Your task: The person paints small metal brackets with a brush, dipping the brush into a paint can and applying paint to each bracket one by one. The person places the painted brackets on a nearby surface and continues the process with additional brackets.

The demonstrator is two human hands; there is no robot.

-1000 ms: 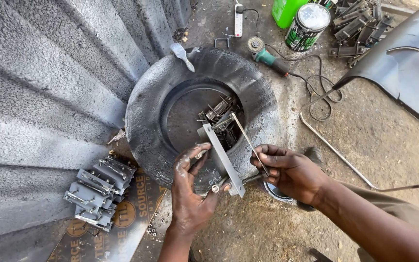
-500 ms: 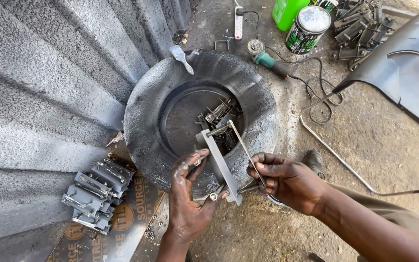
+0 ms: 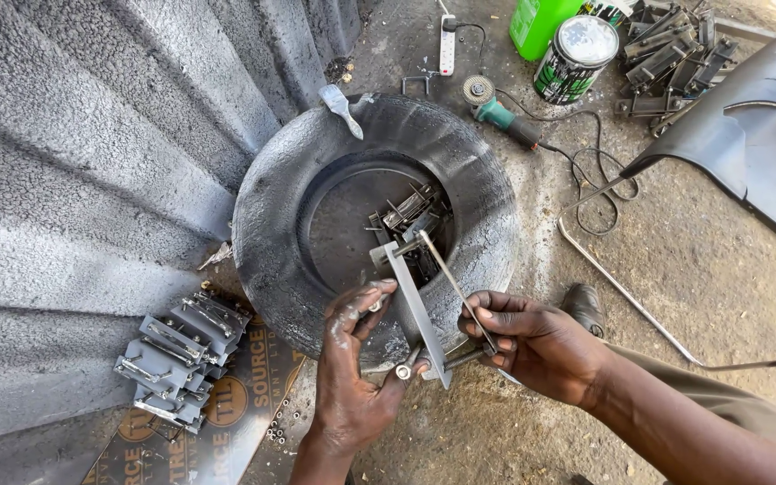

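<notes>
Fingers of your left hand (image 3: 352,377) curl round the lower end of a flat grey metal bracket (image 3: 413,305), a long angular strip with a bolt near its base, and clamp it over the near rim of the tyre. Your right hand (image 3: 536,341), at 3 o'clock from the left, pinches a thin metal rod (image 3: 455,286) between thumb and fingertips; the rod slants up toward 11 o'clock and meets the bracket's top. Beneath both lies a worn black tyre (image 3: 271,233), its rubber dusted grey, with a jumble of similar metal pieces (image 3: 410,220) in its well. At 9 o'clock from your hands a heap of folded grey brackets (image 3: 177,355) rests on printed cardboard. Toward 12 o'clock a green-handled angle grinder (image 3: 496,112) lies on gritty concrete, and a round tin (image 3: 572,56) stands at 1 o'clock
</notes>
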